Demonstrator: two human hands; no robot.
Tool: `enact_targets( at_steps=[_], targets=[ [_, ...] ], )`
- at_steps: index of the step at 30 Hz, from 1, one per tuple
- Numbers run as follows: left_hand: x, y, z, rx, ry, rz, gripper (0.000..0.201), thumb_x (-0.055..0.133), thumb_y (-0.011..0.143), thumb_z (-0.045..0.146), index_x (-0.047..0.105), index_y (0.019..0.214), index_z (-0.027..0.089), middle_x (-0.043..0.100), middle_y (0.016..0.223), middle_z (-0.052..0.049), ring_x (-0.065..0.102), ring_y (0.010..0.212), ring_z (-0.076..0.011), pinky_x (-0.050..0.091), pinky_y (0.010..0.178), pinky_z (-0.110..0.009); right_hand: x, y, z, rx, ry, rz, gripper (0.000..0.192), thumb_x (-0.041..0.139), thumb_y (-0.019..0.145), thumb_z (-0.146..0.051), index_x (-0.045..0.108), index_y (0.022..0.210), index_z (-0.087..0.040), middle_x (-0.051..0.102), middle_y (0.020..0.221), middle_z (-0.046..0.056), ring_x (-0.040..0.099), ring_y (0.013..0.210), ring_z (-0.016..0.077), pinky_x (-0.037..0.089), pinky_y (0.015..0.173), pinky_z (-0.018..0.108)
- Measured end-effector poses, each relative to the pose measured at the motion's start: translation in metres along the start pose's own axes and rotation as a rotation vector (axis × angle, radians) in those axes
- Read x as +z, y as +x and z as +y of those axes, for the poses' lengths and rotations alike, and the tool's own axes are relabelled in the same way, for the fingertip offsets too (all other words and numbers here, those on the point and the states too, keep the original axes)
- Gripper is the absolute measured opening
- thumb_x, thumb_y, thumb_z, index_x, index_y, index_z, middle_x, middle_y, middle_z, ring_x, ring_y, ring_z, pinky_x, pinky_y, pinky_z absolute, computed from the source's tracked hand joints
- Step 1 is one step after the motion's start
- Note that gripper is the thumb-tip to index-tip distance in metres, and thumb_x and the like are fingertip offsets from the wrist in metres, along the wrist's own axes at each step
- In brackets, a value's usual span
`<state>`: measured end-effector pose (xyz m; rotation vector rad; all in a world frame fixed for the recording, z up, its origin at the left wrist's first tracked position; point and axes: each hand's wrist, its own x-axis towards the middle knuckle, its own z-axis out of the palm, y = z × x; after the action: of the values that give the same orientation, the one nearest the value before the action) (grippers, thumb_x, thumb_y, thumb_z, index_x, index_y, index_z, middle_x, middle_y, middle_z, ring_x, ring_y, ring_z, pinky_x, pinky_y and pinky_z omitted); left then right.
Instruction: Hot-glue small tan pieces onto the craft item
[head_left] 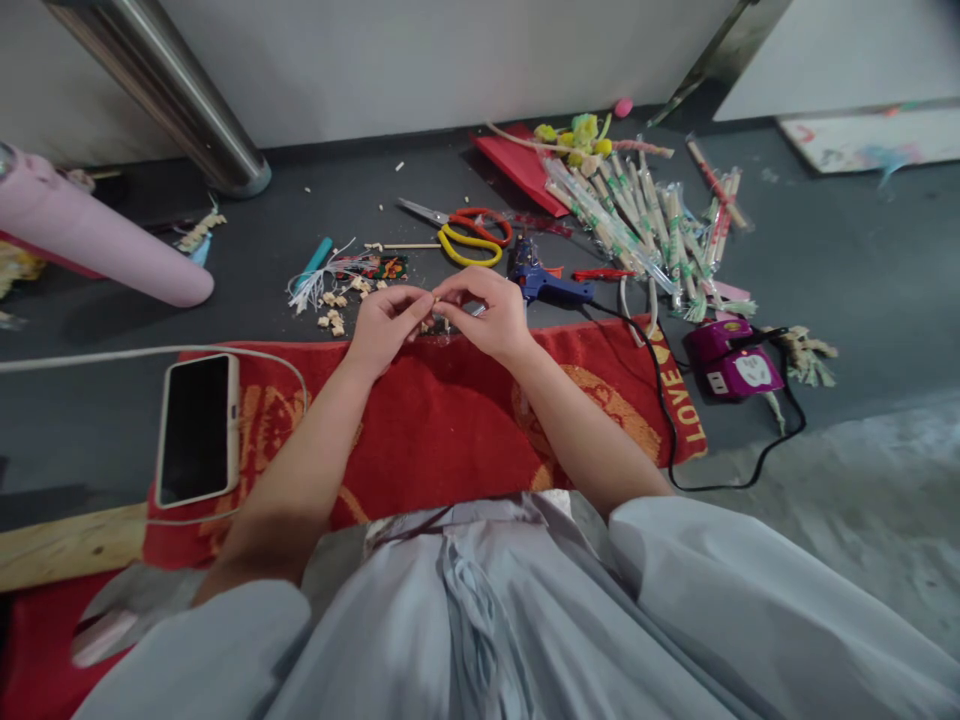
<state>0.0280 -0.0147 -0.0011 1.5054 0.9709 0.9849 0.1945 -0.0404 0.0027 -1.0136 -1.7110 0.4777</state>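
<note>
Both hands together over the far edge of a red towel, fingertips meeting. Left hand (394, 318): thumb and forefinger pinched on a tiny piece (437, 299); details too small to make out. Right hand (487, 312): thumb and forefinger curved inward, tips closed on the same piece. Piece sits between the two hands, held up off the towel (431, 430).

Just beyond the left hand, on the dark table (285, 220): pale bits (332, 322) in a loose scatter, white threads (319, 283) in a tangle, teal tube (315, 259) lying beside them. Scissors (472, 240), blades apart, one handle loop red, one yellow; thin stick (409, 246) ends near the yellow loop. Blue glue gun (551, 286) just right of the right hand; its black cord (673, 440) crosses the towel's right end. Wrapped sticks (637, 215) heaped farther right, purple box (735, 358) nearer. Phone (196, 430), screen dark, on the towel's left end. Pink bottle (112, 235) at far left.
</note>
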Motion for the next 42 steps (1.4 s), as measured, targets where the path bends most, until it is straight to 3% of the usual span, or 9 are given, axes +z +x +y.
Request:
enact_targets(
  at_steps=[6, 16, 32, 42],
  targets=[
    [0.0007, 0.0006, 0.0002, -0.005, -0.005, 0.009, 0.039, 0.069, 0.073, 0.058, 0.065, 0.072, 0.020, 0.057, 0.053, 0.003, 0.039, 0.036, -0.0044, 0.029, 0.036, -0.020, 0.0010, -0.0011, 0.0011, -0.067, -0.025, 0.027, 0.022, 0.061, 0.088, -0.040, 0.068, 0.088, -0.020, 0.065, 0.075, 0.001, 0.058, 0.070, 0.0119, 0.050, 0.065, 0.026],
    [0.0011, -0.0001, 0.0017, -0.036, 0.037, 0.046, 0.025, 0.068, 0.078, 0.042, 0.063, 0.074, 0.018, 0.058, 0.054, 0.003, 0.040, 0.037, -0.0034, 0.032, 0.038, -0.018, 0.0008, -0.0023, 0.0016, -0.145, -0.096, 0.038, 0.015, 0.053, 0.090, -0.026, 0.065, 0.086, -0.019, 0.066, 0.075, 0.001, 0.059, 0.068, 0.0108, 0.049, 0.064, 0.025],
    [0.0034, -0.0005, 0.0023, -0.064, 0.046, 0.000, 0.031, 0.068, 0.075, 0.047, 0.058, 0.071, 0.018, 0.056, 0.052, 0.004, 0.038, 0.036, -0.0037, 0.033, 0.038, -0.019, -0.0010, -0.0036, 0.0053, -0.349, -0.397, 0.022, 0.013, 0.047, 0.087, -0.014, 0.055, 0.078, -0.019, 0.059, 0.076, 0.003, 0.052, 0.073, 0.0151, 0.046, 0.070, 0.031],
    [0.0034, -0.0014, 0.0040, -0.028, 0.074, -0.062, 0.028, 0.065, 0.077, 0.045, 0.061, 0.073, 0.017, 0.058, 0.056, 0.003, 0.040, 0.038, -0.0043, 0.033, 0.038, -0.020, 0.0007, -0.0039, 0.0066, -0.290, -0.391, -0.010, 0.010, 0.049, 0.082, -0.013, 0.050, 0.075, -0.020, 0.055, 0.075, 0.002, 0.049, 0.074, 0.0153, 0.044, 0.073, 0.031]
  ],
)
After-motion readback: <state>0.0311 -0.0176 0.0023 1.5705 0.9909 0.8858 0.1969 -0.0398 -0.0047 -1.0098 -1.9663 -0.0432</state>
